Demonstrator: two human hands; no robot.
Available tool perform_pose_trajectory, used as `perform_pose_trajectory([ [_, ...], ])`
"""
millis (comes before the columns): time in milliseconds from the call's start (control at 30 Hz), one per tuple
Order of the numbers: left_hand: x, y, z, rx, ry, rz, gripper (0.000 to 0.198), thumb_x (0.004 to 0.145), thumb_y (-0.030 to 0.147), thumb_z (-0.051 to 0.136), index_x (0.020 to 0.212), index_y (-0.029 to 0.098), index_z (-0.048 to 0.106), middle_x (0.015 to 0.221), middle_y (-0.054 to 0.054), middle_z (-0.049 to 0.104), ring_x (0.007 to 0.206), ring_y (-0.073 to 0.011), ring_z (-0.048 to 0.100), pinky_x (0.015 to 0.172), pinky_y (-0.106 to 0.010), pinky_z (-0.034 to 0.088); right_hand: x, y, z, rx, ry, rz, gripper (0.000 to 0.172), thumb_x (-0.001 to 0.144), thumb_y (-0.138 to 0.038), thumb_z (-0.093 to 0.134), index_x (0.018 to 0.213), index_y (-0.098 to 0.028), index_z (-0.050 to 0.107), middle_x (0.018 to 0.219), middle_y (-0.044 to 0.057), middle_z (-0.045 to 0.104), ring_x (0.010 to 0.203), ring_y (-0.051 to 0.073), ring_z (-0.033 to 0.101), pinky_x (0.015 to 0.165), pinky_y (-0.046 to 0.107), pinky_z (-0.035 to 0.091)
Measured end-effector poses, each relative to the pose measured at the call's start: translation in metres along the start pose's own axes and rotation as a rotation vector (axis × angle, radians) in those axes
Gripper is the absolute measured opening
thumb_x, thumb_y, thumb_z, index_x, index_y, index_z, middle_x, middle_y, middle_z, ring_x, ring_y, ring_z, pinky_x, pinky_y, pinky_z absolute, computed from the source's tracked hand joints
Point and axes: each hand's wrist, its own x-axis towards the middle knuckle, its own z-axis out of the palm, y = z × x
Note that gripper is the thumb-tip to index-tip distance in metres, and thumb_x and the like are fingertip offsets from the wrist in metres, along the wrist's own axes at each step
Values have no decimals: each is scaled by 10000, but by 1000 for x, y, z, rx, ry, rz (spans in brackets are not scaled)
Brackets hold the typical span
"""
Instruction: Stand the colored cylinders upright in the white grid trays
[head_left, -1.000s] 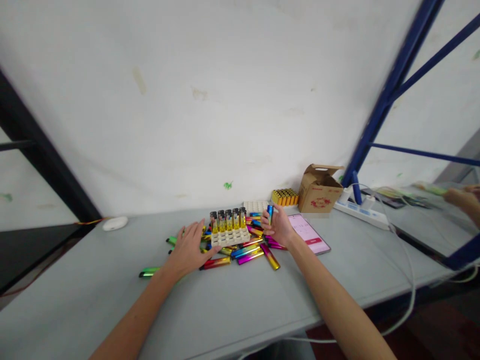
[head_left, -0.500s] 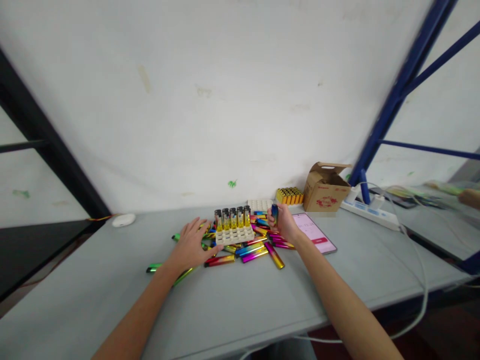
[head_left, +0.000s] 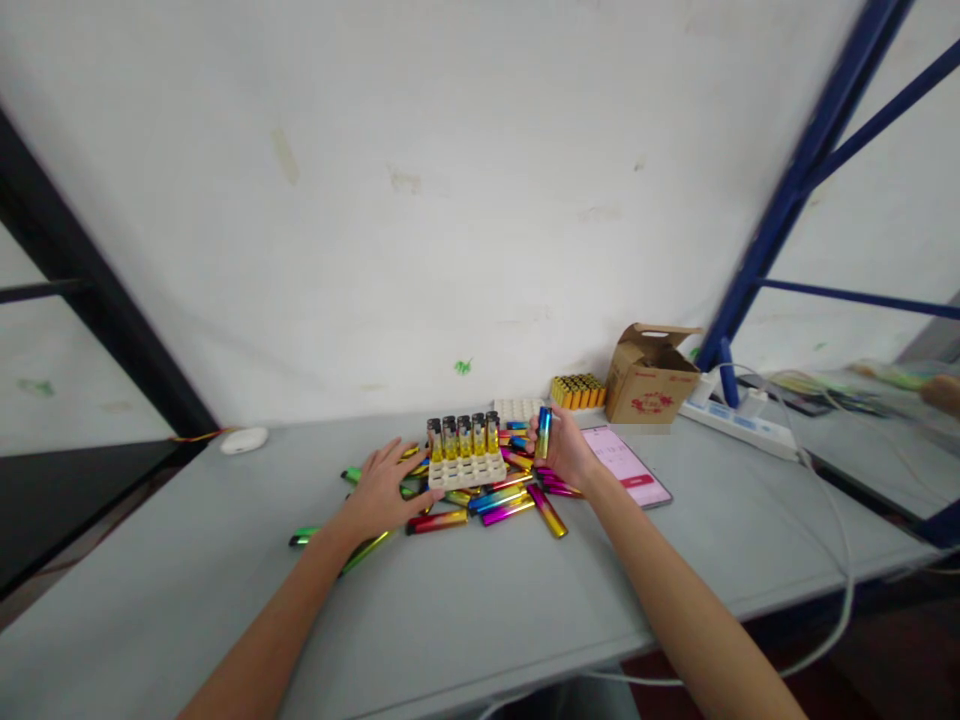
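I have the left hand (head_left: 386,492) spread at the left side of a cream, perforated plastic tray (head_left: 469,474) bearing upright, black-topped yellow lighters (head_left: 465,440). Right of that tray, my right hand (head_left: 568,447) pinches a shiny blue-and-gold metallic cylinder (head_left: 544,432) upright; loose multicoloured metallic tubes (head_left: 548,512) lie about the tray on the grey bench (head_left: 465,610).

the grey table (head_left: 480,610) carries shiny tubes (head_left: 548,511), a phone (head_left: 628,466) and a cardboard box (head_left: 646,398).
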Motion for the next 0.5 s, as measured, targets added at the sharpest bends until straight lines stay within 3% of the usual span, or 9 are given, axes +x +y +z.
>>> perform_pose_trajectory([
  [400, -1, -4, -5, -49, -30, -18, 808, 726, 716, 544, 1317, 164, 548, 1398, -162, 497, 1342, -380, 361, 1089, -547, 290, -4, -2, 6, -113, 25, -12, 447, 913, -515, 311, 784, -179, 576, 587, -6, 517, 512, 130, 521, 398, 208, 356],
  [500, -3, -11, -9, -71, -35, -3, 816, 708, 710, 574, 1328, 180, 537, 1406, -155, 490, 1343, -367, 368, 1084, -518, 319, -1, 1, 3, -298, 104, -140, 469, 903, -551, 323, 809, -181, 595, 596, 3, 534, 524, 142, 523, 393, 213, 351],
])
